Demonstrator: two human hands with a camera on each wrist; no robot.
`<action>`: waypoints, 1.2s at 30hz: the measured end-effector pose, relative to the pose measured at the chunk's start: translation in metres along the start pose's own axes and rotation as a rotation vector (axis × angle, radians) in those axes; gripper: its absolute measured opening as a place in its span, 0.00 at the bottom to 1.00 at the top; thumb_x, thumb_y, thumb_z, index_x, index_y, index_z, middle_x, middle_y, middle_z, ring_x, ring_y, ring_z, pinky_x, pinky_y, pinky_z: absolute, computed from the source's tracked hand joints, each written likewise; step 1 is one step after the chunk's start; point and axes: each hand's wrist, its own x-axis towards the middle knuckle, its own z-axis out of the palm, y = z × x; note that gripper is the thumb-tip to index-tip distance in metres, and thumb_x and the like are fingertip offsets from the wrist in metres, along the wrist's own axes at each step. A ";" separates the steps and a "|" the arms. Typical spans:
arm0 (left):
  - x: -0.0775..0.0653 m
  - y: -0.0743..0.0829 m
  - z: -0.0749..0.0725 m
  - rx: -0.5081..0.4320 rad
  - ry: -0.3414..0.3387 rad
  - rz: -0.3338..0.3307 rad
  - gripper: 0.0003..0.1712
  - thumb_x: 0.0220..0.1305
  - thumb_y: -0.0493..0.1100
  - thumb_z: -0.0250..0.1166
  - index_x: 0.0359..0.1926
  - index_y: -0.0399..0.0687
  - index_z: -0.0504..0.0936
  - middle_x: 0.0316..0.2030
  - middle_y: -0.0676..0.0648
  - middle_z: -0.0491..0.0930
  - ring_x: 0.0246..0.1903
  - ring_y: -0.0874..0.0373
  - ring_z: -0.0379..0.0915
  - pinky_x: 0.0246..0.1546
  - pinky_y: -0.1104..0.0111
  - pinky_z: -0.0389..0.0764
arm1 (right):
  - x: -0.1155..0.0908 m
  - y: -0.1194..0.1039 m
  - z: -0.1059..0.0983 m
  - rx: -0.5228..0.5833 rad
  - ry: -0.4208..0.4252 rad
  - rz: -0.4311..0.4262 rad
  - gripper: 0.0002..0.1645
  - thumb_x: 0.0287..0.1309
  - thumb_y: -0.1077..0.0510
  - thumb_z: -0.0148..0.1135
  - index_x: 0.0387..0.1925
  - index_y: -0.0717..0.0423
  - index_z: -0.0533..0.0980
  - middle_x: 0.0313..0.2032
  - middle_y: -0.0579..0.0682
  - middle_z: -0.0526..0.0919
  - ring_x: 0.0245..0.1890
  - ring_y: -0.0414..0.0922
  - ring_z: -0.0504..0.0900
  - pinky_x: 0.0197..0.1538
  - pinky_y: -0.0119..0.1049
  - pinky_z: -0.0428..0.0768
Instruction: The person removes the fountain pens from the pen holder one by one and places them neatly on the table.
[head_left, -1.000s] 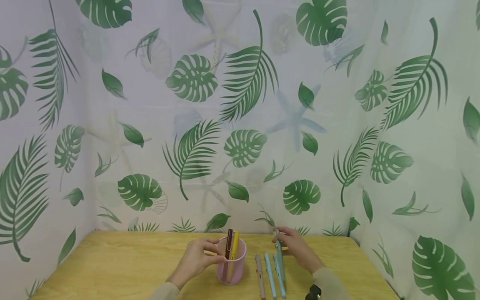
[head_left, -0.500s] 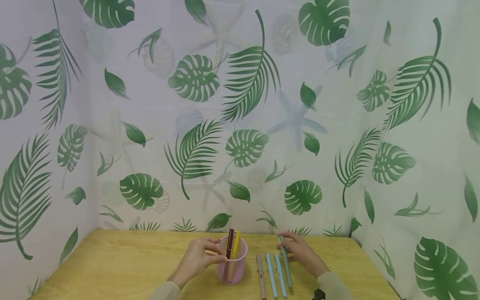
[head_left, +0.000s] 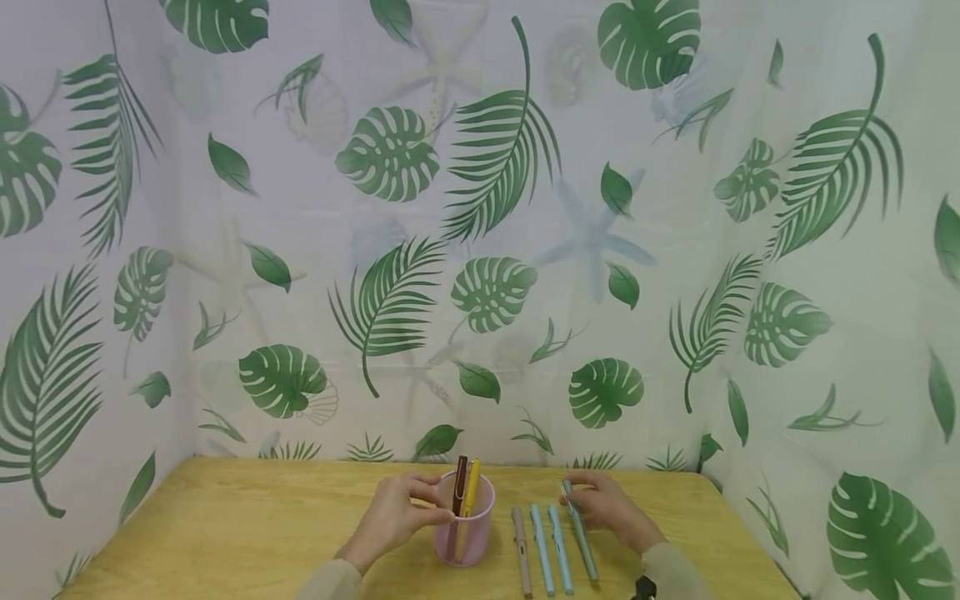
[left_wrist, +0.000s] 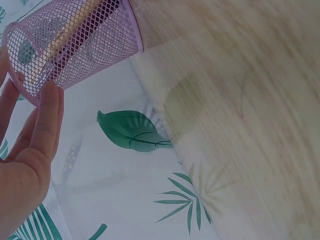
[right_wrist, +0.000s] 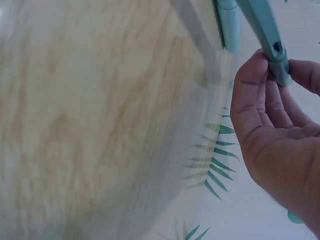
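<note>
The right hand (head_left: 611, 509) pinches the green pen (head_left: 582, 540) by its far end; the left hand (head_left: 393, 515) grips the pink cup (head_left: 477, 542).

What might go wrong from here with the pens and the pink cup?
The right hand pinches the green pen near one end, so it might slip. Its free end could bump the light blue pen beside it. The left hand holds the pink cup at its rim; an uneven pull might tip it.
</note>
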 end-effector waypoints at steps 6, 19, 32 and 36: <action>0.000 0.000 0.000 -0.007 0.002 0.003 0.08 0.50 0.49 0.77 0.27 0.52 0.89 0.52 0.39 0.83 0.52 0.40 0.79 0.35 0.74 0.86 | 0.000 0.005 -0.001 -0.054 0.023 0.045 0.28 0.63 0.59 0.60 0.61 0.69 0.70 0.50 0.61 0.82 0.42 0.47 0.82 0.41 0.45 0.86; 0.000 0.002 -0.001 0.000 0.003 0.005 0.06 0.51 0.48 0.76 0.27 0.53 0.89 0.52 0.39 0.83 0.53 0.42 0.79 0.36 0.74 0.86 | 0.001 0.014 -0.005 -0.112 0.053 0.120 0.23 0.60 0.62 0.62 0.56 0.68 0.75 0.39 0.54 0.85 0.34 0.44 0.83 0.32 0.41 0.87; 0.000 0.001 -0.001 0.000 0.000 0.007 0.06 0.51 0.49 0.76 0.26 0.54 0.89 0.52 0.39 0.83 0.53 0.42 0.79 0.36 0.74 0.86 | 0.006 0.010 0.002 -0.226 0.073 0.150 0.22 0.56 0.64 0.62 0.52 0.68 0.77 0.36 0.54 0.81 0.27 0.42 0.80 0.25 0.34 0.85; 0.000 0.000 -0.001 -0.002 -0.001 0.008 0.07 0.50 0.49 0.76 0.27 0.53 0.89 0.52 0.39 0.83 0.53 0.42 0.79 0.35 0.74 0.86 | 0.006 0.011 0.003 -0.225 0.077 0.149 0.20 0.55 0.65 0.63 0.51 0.69 0.78 0.36 0.55 0.81 0.28 0.43 0.80 0.25 0.34 0.86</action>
